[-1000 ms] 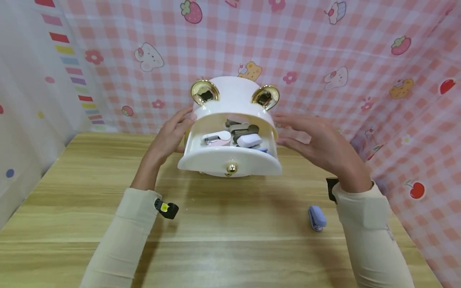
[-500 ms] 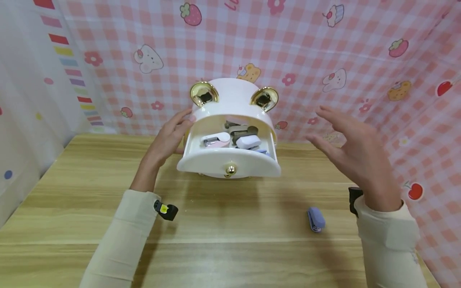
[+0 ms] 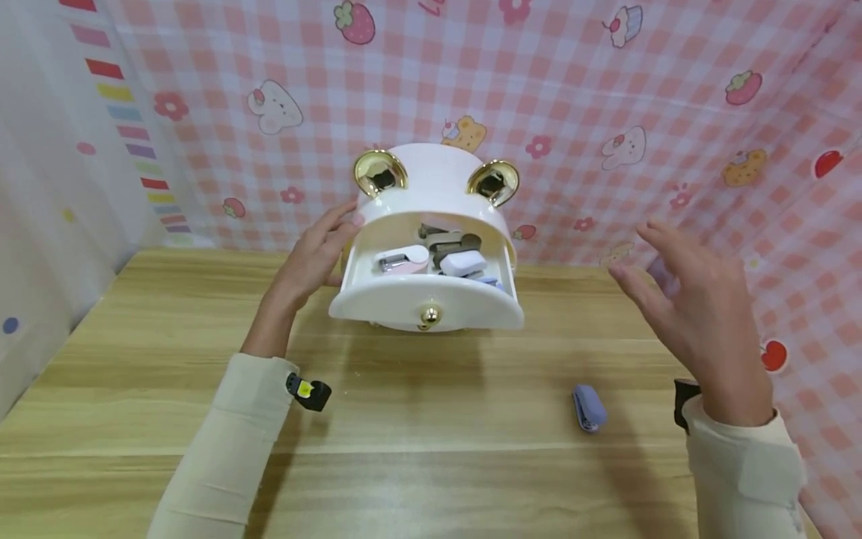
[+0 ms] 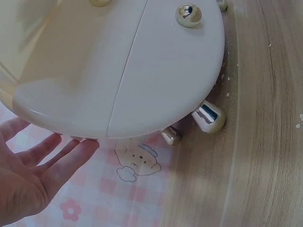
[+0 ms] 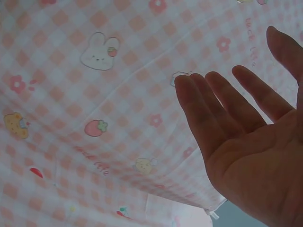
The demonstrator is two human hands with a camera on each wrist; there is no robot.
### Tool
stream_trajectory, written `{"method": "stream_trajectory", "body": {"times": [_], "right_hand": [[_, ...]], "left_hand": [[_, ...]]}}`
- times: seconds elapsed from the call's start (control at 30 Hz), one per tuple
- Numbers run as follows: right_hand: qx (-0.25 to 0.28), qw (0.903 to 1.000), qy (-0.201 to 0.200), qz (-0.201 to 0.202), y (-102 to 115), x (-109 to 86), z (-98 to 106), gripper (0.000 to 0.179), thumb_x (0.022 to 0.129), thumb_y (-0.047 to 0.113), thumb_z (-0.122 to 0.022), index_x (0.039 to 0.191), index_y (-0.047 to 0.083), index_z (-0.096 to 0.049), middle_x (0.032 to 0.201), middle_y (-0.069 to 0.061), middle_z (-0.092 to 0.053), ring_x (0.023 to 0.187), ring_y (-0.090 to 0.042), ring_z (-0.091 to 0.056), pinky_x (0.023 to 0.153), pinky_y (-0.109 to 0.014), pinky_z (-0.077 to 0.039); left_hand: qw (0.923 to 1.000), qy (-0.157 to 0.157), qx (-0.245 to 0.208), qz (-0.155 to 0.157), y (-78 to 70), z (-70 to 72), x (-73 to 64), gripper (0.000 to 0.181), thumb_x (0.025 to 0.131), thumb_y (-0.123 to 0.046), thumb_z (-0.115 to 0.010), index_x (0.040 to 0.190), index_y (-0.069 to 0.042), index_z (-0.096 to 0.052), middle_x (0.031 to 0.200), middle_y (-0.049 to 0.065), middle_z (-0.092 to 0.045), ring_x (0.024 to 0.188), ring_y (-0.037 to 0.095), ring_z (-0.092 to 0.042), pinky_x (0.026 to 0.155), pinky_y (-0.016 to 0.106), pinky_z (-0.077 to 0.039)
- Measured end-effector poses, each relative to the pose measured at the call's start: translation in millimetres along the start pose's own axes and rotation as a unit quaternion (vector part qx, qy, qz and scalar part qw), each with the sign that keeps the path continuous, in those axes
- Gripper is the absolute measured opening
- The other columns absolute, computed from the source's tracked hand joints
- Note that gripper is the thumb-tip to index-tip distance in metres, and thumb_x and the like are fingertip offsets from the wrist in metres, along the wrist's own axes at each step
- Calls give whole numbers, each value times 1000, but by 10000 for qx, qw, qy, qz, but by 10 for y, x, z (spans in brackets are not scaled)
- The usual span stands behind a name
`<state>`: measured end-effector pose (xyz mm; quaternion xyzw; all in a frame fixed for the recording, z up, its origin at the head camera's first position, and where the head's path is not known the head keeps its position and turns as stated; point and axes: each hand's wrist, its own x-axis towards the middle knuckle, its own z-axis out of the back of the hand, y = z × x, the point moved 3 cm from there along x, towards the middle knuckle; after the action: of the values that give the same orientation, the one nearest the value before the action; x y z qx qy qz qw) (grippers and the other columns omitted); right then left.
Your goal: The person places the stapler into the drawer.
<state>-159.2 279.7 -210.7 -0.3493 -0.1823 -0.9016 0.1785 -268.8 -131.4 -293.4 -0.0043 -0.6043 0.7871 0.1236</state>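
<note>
A white drawer box (image 3: 434,176) with two gold ears stands at the back of the table. Its upper drawer (image 3: 377,301) is pulled out, a gold knob (image 3: 431,314) on its front. Several mini staplers lie inside, among them a white-and-pink stapler (image 3: 405,260), a white stapler (image 3: 463,263) and a dark grey one. My left hand (image 3: 313,254) rests its fingertips on the box's left side, as the left wrist view also shows. My right hand (image 3: 703,311) is raised to the right of the box, fingers extended, holding nothing. Nearest it on the table lies a periwinkle mini stapler (image 3: 590,408).
A pink checked curtain (image 3: 572,112) hangs close behind the box and along the right side. White cloth (image 3: 47,187) borders the left. The box stands on gold feet (image 4: 208,117) on the wooden table (image 3: 404,479).
My right hand has left the right side of the box and moved right and slightly toward me. The left hand stays on the box. Drawer and staplers have not moved.
</note>
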Motion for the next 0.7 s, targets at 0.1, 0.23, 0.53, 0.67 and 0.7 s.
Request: {"method": "stream_trajectory", "body": {"times": [0.1, 0.23, 0.53, 0.67, 0.7], "right_hand": [[-134, 9998, 43, -161, -57, -77, -32, 55, 84, 14, -85, 133, 0, -65, 136, -20, -61, 111, -48, -62, 97, -67, -43], [-369, 9985, 105, -400, -98, -190, -75, 57, 85, 20, -84, 134, 1, -64, 140, -19, -59, 122, -48, -56, 92, -68, -45], [-926, 9948, -362, -202, -186, -489, -190, 57, 79, 25, -85, 125, -4, -67, 110, -28, -69, 65, -45, -60, 41, -48, -38], [-1002, 9938, -186, -433, -238, -651, -305, 60, 78, 29, -86, 123, -5, -66, 93, -30, -69, 46, -38, -49, 36, -41, -30], [-969, 9938, -94, -543, -244, -694, -338, 60, 79, 29, -86, 123, -5, -66, 93, -30, -69, 49, -39, -52, 36, -44, -34]], "left_hand": [[10000, 24, 5, -4, -5, 3, -2, 68, 103, -53, -46, 162, -23, -27, 155, 18, -37, 133, 39, -46, 76, 51, -61], [10000, 19, -2, -19, -7, 1, -1, 69, 103, -53, -46, 162, -23, -28, 155, 18, -38, 134, 39, -46, 76, 52, -61], [10000, 12, 18, 5, -5, 8, 10, 68, 104, -53, -45, 162, -23, -27, 158, 17, -35, 137, 38, -43, 78, 54, -60], [10000, -2, 15, -19, 0, 7, 0, 68, 104, -52, -46, 162, -22, -28, 158, 18, -34, 137, 38, -42, 77, 52, -60], [10000, 0, 13, -24, 4, 5, -1, 68, 104, -52, -46, 162, -22, -28, 157, 18, -34, 136, 38, -43, 77, 52, -61]]}}
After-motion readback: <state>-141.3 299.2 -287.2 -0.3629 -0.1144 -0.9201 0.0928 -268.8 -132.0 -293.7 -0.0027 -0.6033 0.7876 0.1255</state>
